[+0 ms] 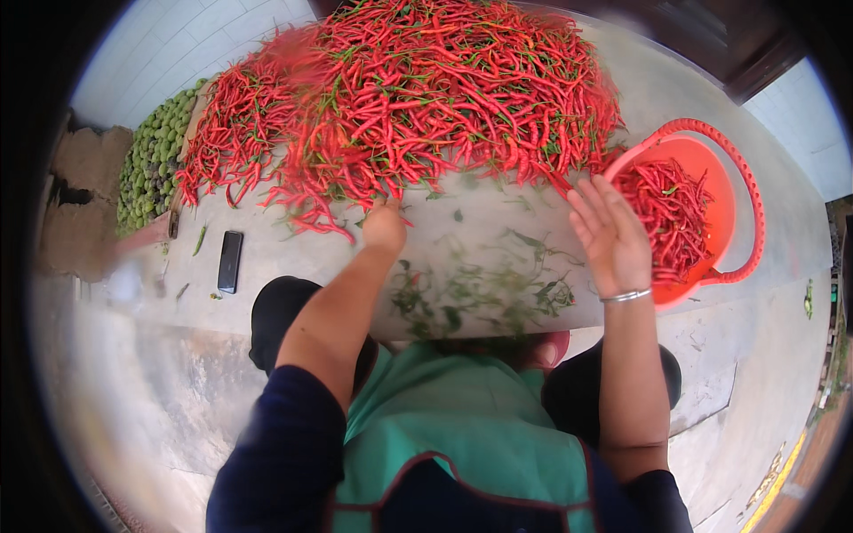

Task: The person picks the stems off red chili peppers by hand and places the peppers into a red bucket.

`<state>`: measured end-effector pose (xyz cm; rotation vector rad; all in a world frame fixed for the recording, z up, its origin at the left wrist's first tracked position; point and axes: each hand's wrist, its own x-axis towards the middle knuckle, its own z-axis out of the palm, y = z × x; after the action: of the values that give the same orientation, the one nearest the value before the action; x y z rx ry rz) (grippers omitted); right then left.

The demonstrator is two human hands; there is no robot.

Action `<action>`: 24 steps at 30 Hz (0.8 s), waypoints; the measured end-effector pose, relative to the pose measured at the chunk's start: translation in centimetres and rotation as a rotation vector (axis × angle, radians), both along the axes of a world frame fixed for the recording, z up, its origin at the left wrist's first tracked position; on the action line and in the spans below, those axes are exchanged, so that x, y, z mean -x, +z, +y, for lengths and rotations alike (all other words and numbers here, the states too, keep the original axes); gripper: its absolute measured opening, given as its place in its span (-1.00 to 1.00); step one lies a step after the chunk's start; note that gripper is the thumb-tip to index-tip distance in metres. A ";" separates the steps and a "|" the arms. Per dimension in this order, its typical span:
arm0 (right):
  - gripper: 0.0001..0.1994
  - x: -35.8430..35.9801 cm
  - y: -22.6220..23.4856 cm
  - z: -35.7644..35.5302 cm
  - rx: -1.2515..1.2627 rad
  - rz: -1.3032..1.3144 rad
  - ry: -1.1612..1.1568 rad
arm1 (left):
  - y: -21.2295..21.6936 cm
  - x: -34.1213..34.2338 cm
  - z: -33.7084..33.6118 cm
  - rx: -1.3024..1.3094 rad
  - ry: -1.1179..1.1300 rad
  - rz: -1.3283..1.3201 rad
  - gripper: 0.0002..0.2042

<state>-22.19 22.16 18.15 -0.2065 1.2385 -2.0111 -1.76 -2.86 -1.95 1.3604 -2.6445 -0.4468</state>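
**Operator:** Which surface and surroundings apply?

**Guide:** You work over a grey concrete floor (pixel 782 240). A white tiled wall (pixel 204 44) bounds its far left corner; a dark wooden fixture (pixel 711 40) stands at its far right. Brown sacks (pixel 93 213) lie along the left edge.

**Operator:** State the quantities.

**Guide:** You have one broad heap of red chili peppers (pixel 453 98) along the far side, too many to count singly. To your right is one coral basket (pixel 721 204) with one handle (pixel 755 195); more red peppers lie inside it. To your left are one black phone (pixel 230 262), one loose green pod (pixel 200 240) and one heap of green fruits (pixel 160 164), also beyond counting.

**Operator:** Finger status?

**Guide:** Your left hand (pixel 386 226) is at the heap's near edge, fingers bent down at the peppers; whether they grasp one, you cannot tell from this view. Your right hand (pixel 613 235) is palm up, fingers extended and released, just beside the basket's left rim.

**Operator:** Edges and room for moving?

**Guide:** Between your hands and your lap, the floor carries scattered stems and leaves (pixel 453 317), partly blurred. You have open floor between the phone and your left forearm, and more from the basket toward the right edge.
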 end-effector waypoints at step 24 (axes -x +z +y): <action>-0.70 -7.2 -4.3 -7.0 -0.230 0.605 0.461 | 16.9 1.6 7.7 -0.779 -0.317 0.439 -0.83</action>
<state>-15.03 15.20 13.88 -0.9471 1.5943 -1.4299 -3.34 4.85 14.96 0.7945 -2.3695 -1.7226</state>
